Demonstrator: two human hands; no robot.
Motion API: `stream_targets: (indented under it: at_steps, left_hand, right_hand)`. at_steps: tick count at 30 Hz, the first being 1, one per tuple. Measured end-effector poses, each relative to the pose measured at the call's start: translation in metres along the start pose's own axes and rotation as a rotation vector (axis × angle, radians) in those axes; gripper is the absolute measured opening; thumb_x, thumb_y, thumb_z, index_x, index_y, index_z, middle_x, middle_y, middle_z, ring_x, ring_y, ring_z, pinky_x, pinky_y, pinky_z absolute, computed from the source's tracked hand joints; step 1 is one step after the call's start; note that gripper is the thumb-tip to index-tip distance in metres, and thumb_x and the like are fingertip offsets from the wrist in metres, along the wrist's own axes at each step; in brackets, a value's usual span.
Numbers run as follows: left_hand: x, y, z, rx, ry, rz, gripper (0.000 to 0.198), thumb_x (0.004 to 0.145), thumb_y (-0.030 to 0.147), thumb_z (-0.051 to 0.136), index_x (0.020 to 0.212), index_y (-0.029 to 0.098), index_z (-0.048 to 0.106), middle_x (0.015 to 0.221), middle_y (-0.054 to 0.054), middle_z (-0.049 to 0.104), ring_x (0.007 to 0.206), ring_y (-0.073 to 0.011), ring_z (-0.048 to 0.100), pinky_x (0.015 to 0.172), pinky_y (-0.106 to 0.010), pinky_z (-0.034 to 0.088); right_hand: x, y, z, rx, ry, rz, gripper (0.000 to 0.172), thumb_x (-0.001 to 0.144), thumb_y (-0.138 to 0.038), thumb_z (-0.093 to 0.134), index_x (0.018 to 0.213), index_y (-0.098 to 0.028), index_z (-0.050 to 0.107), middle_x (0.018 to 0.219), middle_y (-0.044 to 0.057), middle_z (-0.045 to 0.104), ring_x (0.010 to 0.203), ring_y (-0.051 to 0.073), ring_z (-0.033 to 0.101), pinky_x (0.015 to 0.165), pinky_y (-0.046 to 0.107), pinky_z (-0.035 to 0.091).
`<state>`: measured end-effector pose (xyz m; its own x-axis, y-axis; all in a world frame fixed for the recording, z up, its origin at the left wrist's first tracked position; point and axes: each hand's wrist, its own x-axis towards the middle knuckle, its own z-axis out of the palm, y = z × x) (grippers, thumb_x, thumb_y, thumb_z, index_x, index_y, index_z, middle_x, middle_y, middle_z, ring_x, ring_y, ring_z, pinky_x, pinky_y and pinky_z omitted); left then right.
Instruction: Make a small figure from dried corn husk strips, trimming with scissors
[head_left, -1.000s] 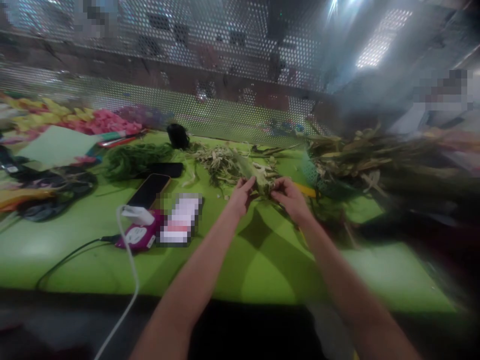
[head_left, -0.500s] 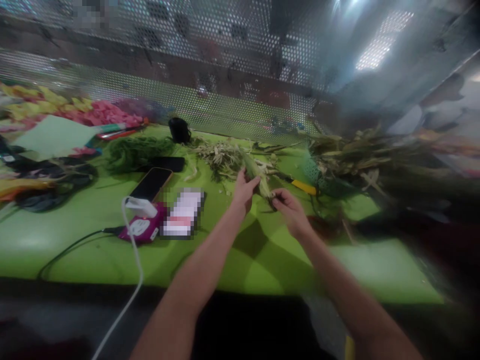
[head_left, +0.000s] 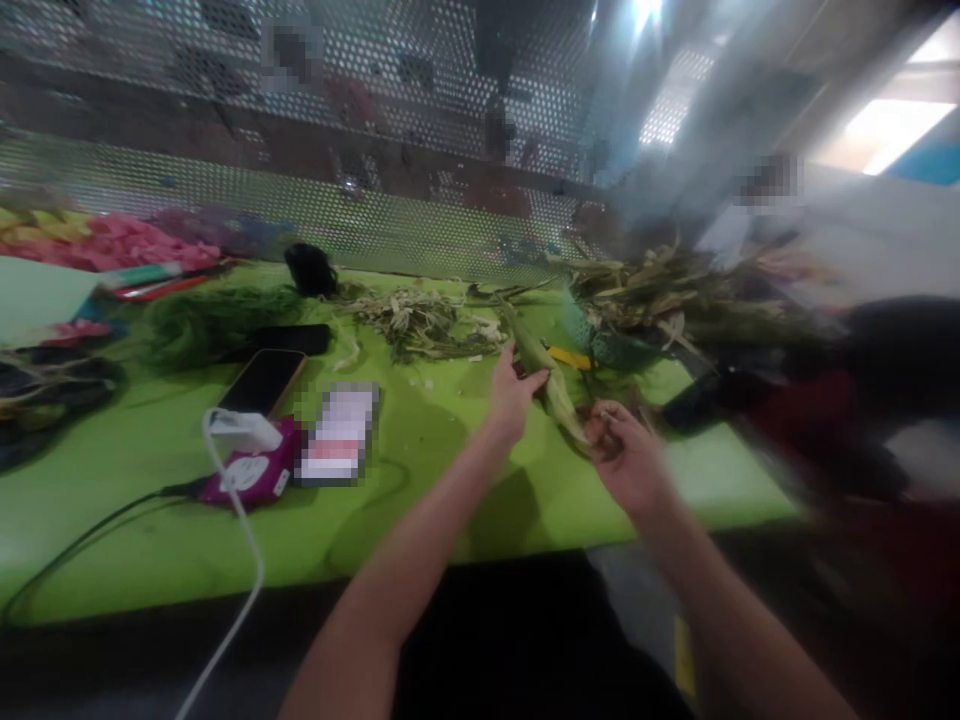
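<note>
My left hand (head_left: 517, 395) is closed around the middle of a long pale-green leaf (head_left: 551, 385), which looks like a husk. The leaf slants from upper left down to my right hand (head_left: 626, 450), whose fingers pinch its lower end. Blur hides the exact grip of the right fingertips. Beyond the leaf lies a yellow handle (head_left: 570, 357). A heap of dry peelings and shreds (head_left: 416, 320) is spread on the table to the left of it. Behind my right hand a green holed basket (head_left: 592, 335) is piled with withered leaves and stalks (head_left: 652, 285).
The green tabletop (head_left: 420, 440) bears a pixelated bright phone (head_left: 341, 430), a dark phone (head_left: 262, 382), and a purple power block (head_left: 259, 460) with a white cable (head_left: 251, 560). Green netting (head_left: 210, 325) and a black object (head_left: 311, 270) lie behind. A perforated metal panel (head_left: 360, 215) stands at the back.
The view has swung right, so the table things sit further left. Both hands have come nearer with the leaf, which now shows longer between them.
</note>
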<state>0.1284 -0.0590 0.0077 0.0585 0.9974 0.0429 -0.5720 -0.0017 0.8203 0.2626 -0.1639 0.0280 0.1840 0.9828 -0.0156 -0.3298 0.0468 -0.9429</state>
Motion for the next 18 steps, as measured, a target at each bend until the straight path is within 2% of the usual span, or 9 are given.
stream_targets:
  at_steps: [4,6,7,9,11,13,16,17,18]
  left_hand:
    - [-0.006,0.008,-0.002,0.075,-0.112,-0.104,0.070,0.071,0.012,0.073,0.135,0.021,0.045,0.104,-0.010,0.068,0.089,-0.0211,0.065,0.082,-0.039,0.055]
    - [-0.005,0.016,-0.010,0.211,-0.165,-0.177,0.070,0.073,0.020,0.076,0.134,0.019,0.042,0.105,-0.012,0.067,0.090,-0.0238,0.064,0.081,-0.043,0.055]
    - [-0.004,0.022,-0.015,0.314,-0.142,-0.164,0.069,0.073,0.024,0.078,0.132,0.018,0.043,0.107,-0.014,0.066,0.093,-0.0249,0.063,0.084,-0.044,0.053]
    - [-0.003,0.033,-0.023,0.510,0.076,0.019,0.073,0.068,0.027,0.083,0.128,0.015,0.044,0.115,-0.016,0.061,0.103,-0.0279,0.058,0.092,-0.044,0.049]
    - [-0.007,0.044,-0.026,0.642,0.179,0.304,0.066,0.071,0.035,0.081,0.125,0.016,0.048,0.127,-0.018,0.055,0.117,-0.0315,0.051,0.103,-0.044,0.041]
    - [-0.014,0.049,-0.022,0.720,0.017,0.504,0.056,0.073,0.037,0.080,0.121,0.019,0.056,0.130,-0.016,0.055,0.124,-0.0317,0.048,0.110,-0.044,0.033]
    - [-0.026,0.044,-0.012,0.823,-0.512,0.479,0.053,0.069,0.042,0.082,0.117,0.025,0.065,0.116,-0.011,0.066,0.114,-0.0304,0.057,0.103,-0.042,0.038]
    - [-0.029,0.040,-0.010,0.848,-0.613,0.474,0.053,0.068,0.043,0.082,0.117,0.026,0.067,0.112,-0.010,0.068,0.107,-0.0293,0.060,0.099,-0.040,0.041]
    - [-0.029,0.037,-0.009,0.869,-0.645,0.463,0.048,0.071,0.041,0.080,0.116,0.027,0.068,0.107,-0.009,0.069,0.100,-0.0277,0.061,0.094,-0.037,0.043]
  right_hand:
    - [-0.002,-0.003,-0.005,-0.037,0.080,-0.075,0.006,0.075,-0.023,0.066,0.081,-0.023,0.064,0.075,-0.002,0.055,0.059,0.010,0.046,0.054,0.024,0.040]
    - [0.003,-0.009,-0.006,-0.041,0.104,-0.144,0.007,0.076,-0.026,0.067,0.081,-0.022,0.062,0.070,-0.003,0.050,0.057,0.010,0.044,0.053,0.024,0.039]
    - [0.007,-0.014,-0.007,-0.035,0.102,-0.178,0.009,0.077,-0.028,0.067,0.080,-0.022,0.061,0.067,-0.004,0.046,0.055,0.010,0.042,0.052,0.024,0.039]
    - [0.016,-0.025,-0.007,-0.006,0.075,-0.228,0.012,0.080,-0.031,0.066,0.078,-0.023,0.057,0.062,-0.006,0.037,0.051,0.010,0.036,0.051,0.024,0.040]
    - [0.024,-0.037,-0.004,0.037,0.051,-0.254,0.011,0.082,-0.032,0.064,0.080,-0.023,0.057,0.059,-0.007,0.029,0.049,0.010,0.032,0.052,0.025,0.040]
    - [0.031,-0.047,0.001,0.068,0.040,-0.250,0.009,0.083,-0.032,0.062,0.083,-0.024,0.058,0.058,-0.008,0.025,0.048,0.010,0.029,0.053,0.025,0.041]
    - [0.040,-0.056,0.012,0.103,0.016,-0.222,0.009,0.083,-0.032,0.063,0.083,-0.024,0.059,0.058,-0.008,0.027,0.048,0.010,0.029,0.055,0.026,0.043]
    - [0.044,-0.056,0.015,0.105,0.005,-0.219,0.009,0.083,-0.033,0.063,0.084,-0.025,0.059,0.059,-0.008,0.029,0.050,0.011,0.032,0.057,0.027,0.044]
    - [0.047,-0.056,0.016,0.091,-0.005,-0.227,0.011,0.083,-0.035,0.064,0.086,-0.025,0.060,0.060,-0.007,0.033,0.052,0.011,0.036,0.060,0.027,0.045]
